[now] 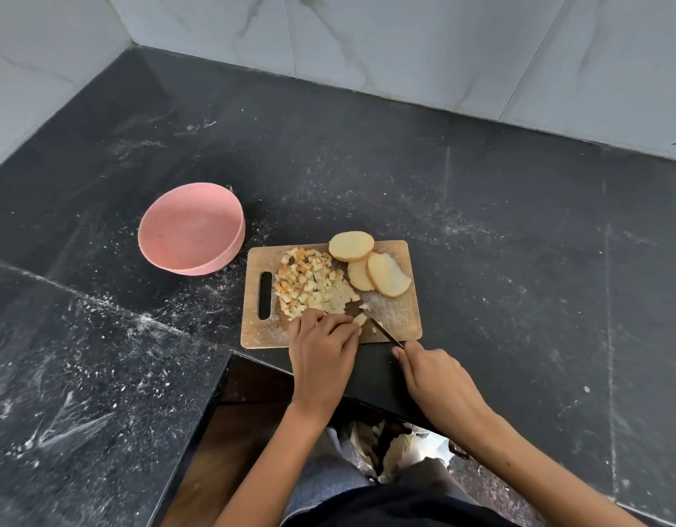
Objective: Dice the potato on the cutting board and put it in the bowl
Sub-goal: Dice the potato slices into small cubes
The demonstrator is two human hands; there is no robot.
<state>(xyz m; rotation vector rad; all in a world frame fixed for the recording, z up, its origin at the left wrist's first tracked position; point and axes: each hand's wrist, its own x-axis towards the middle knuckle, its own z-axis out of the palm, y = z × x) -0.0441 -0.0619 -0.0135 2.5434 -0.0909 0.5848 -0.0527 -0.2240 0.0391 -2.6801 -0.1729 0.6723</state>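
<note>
Wooden and pale, the board [397, 317] lies flat on the dark speckled tabletop [519, 260], close to its near edge, with its handle slot on the left side. A heap of dice [310, 283] covers the left half of the board, some pieces browner than others. Three thick potato slices [370, 266] lie at the far right corner: one lies flat at the far edge, partly overhanging it, and the other two overlap each other just beside it.

The left hand [321, 348] rests on the near part of the board, fingers curled down over a small piece of potato [361, 319] at the edge of the heap, pinning it. The right hand [431, 374] is closed round the handle of a knife [382, 329], whose thin blade runs up and to the left across the board, its tip beside the left fingertips. A few loose bits sit along the blade.

A pink bowl [192, 237] stands on the tabletop just left of the board's far corner, not touching it. It holds no potato.
</note>
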